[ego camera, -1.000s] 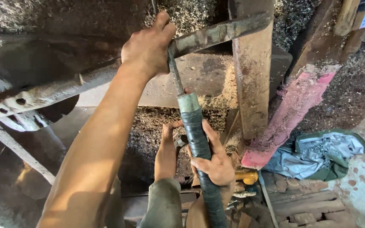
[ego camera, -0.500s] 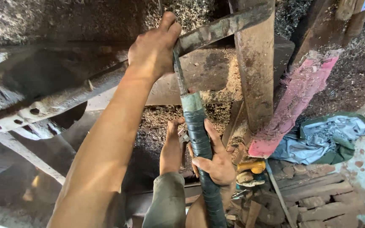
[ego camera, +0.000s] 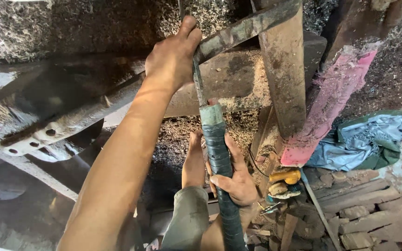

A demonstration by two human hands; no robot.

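Note:
A long tool stands nearly upright, with a thin steel shaft (ego camera: 197, 83) and a handle wrapped in dark green tape (ego camera: 217, 153). My left hand (ego camera: 173, 56) reaches up with a bare arm. It is closed around the top of the shaft, where the shaft meets a slanted rusty flat bar (ego camera: 243, 30). My right hand (ego camera: 238, 183) grips the taped handle lower down. Another hand in a grey-green sleeve (ego camera: 194, 155) lies just left of the handle; I cannot tell whose it is.
A rusty upright beam (ego camera: 282, 79) and a pink-stained plank (ego camera: 326, 107) stand to the right. Metal shavings cover the ground behind. A perforated metal rail (ego camera: 33, 137) runs at the left. A crumpled grey cloth (ego camera: 368, 139), bricks (ego camera: 359, 218) and a yellow tool (ego camera: 287, 176) lie at lower right.
Both hands keep their grips on the tool. My left hand and the shaft have shifted slightly up and to the right in view.

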